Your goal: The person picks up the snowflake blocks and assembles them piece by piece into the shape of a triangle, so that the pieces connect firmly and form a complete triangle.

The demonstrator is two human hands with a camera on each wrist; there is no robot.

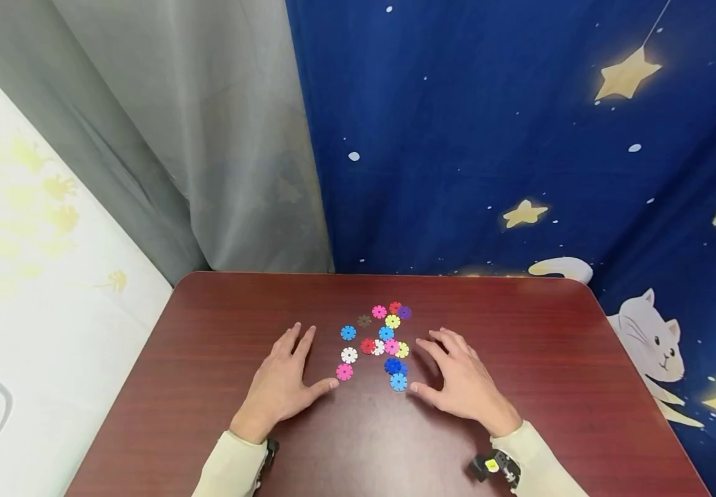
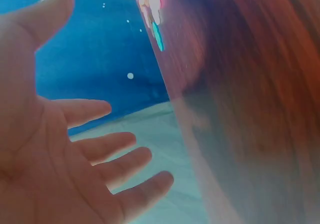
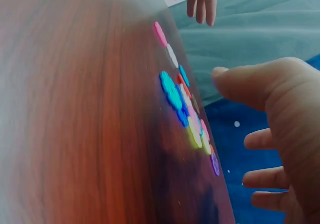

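Note:
Several small flat notched plastic discs lie in a loose group on the table between the two hands. A pink disc, a white disc and a blue disc make up its left side. Toward the right a light blue disc overlaps dark blue ones, and a purple disc touches a red one at the back. My left hand is spread left of the group, thumb near the pink disc. On the other side my right hand has its fingers apart, thumb near the light blue disc. Neither hand holds anything.
The dark red wooden table has rounded far corners. Behind it hang a grey curtain and a blue curtain with stars and a cat. A camera is strapped on the right wrist.

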